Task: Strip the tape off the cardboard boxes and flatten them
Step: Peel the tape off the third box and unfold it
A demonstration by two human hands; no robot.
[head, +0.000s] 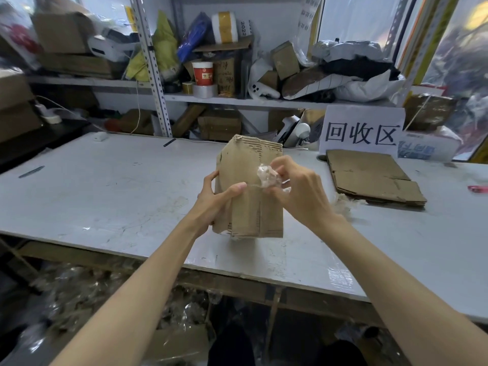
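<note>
Nearest, left hand [215, 200] is gripping the cardboard box [250, 186] by its left edge, holding it above the white table [105, 186]. Right hand [295, 188] is pinching a tape wad [268, 176] against the box face — thin strand trailing. Farther right, flattened cardboard [372, 175] is lying below a sign [361, 132].

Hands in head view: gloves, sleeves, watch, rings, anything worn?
Nothing worn that shows. The left hand and right hand are bare, no gloves. Both forearms are bare down to the frame's bottom edge, so no sleeves in view. No watch, band or ring visible on either wrist or on the fingers that show.
</note>
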